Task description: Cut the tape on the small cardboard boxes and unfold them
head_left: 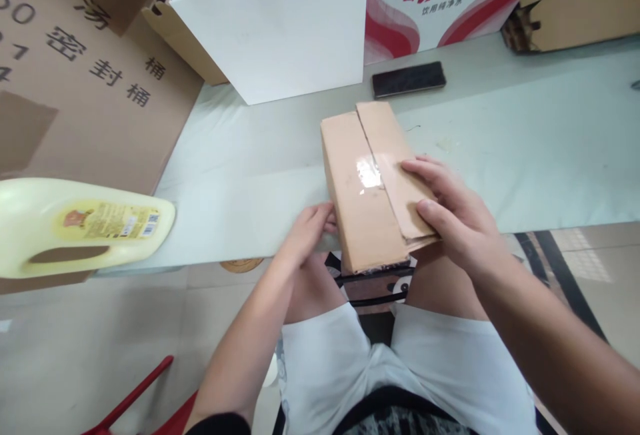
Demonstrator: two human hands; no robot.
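A small brown cardboard box (357,201) is tilted at the table's near edge, above my lap. Its top flap is partly lifted along the right side, and a strip of clear tape shines near the middle. My right hand (453,215) grips the box's right side, with thumb and fingers on the flap. Against the lower left side rests my left hand (313,227), its fingers curled at the box and its fingertips partly hidden.
Behind the box, a dark phone (409,79) lies on the pale green table cover (240,175). A white box (280,28) and a red-and-white carton (430,1) stand at the back. A yellow jug (115,221) and a large brown carton (145,121) are on the left.
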